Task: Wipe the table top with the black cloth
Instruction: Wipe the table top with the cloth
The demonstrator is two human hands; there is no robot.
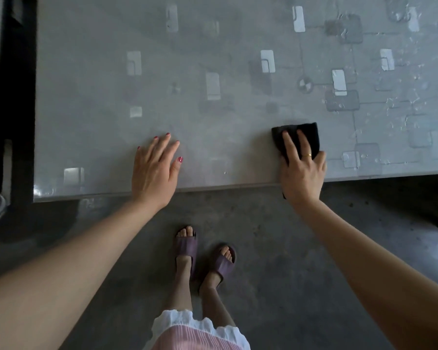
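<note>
The black cloth (306, 137) is seen as a dark, matte, crumpled piece of fabric, bunched into a rough fan shape; it lies at the right of centre in the frame, on the table top (213, 102) close to its near edge, with a small dark corner showing below that edge under the wrist; 1 cloth is counted. The table top is grey and glossy, patterned with pale rectangles and darker rounded squares, and fills the upper half of the frame; smears or wet streaks are seen toward the upper right. The right hand (301, 170) is pressed flat over the cloth, fingers extended on top of it and thumb at its right side, so the cloth is pinned rather than clenched; a ring is worn on 1 finger. The left hand (154, 173) is laid open and released on the bare table top at centre left, fingers spread, holding nothing. 2 hands are counted; 2 purple sandals (205, 256) are seen on the grey floor (288, 248) at lower centre; no container is seen.
</note>
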